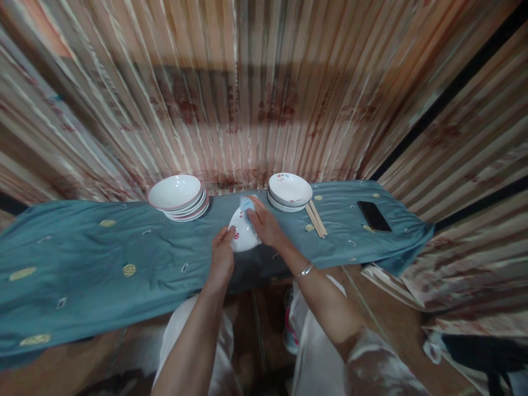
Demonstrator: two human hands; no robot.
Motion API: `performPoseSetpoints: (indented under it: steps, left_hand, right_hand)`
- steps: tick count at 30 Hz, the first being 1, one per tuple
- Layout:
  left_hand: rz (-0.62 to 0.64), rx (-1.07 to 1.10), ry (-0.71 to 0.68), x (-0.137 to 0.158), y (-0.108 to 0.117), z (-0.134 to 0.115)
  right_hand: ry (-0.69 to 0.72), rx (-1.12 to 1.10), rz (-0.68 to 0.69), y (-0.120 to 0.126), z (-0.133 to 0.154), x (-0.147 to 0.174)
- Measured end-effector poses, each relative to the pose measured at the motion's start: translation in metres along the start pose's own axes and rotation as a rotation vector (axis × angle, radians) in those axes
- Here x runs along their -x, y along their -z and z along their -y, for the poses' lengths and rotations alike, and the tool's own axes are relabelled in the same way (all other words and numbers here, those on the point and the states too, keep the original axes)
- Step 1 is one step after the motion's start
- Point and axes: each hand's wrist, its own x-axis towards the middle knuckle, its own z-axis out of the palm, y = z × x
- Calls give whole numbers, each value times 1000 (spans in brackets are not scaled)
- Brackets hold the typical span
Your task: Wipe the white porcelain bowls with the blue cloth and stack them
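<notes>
A white plate (243, 235) with small red flowers is held tilted above the front of the cloth-covered table. My left hand (223, 250) grips its left edge, thumb over the face. My right hand (264, 221) is closed on a light blue cloth (247, 204), pressed against the plate's upper right part. Behind on the left stands a stack of white bowls (176, 191) with red rims. To the right of my right hand is a stack of white flowered plates (290, 190).
Beside the plate stack lie wooden chopsticks (316, 219), and farther right a black phone (373, 215). A teal patterned tablecloth (94, 247) covers the table. A pleated curtain (251, 110) hangs directly behind it. A dark object (487, 352) is at the lower right.
</notes>
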Motion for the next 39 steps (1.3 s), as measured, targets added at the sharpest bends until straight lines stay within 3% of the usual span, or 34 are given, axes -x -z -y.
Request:
performPoseSetpoints:
  steps: [5,9,16,28,33,39]
  left_hand:
    - [20,127,47,3,-5,-11]
    - [-26,230,91,2,-5,-20]
    - [-90,411,273,-6,-7,-28]
    - [-109,548,318,-9,-6,-42]
    - [-78,491,279,-15,0,-37]
    - [-28,401,88,-16,4,-20]
  right_hand:
    - [-289,-233,-47,4,-26,-8]
    - [-348,-334,-135,-1,-32,-6]
    - [-289,-245,-269,-14,-12,14]
    - [-65,121,-173,-61,14,55]
    - [18,148,-107,-51,7,55]
    - [61,176,-74,-29,-2,44]
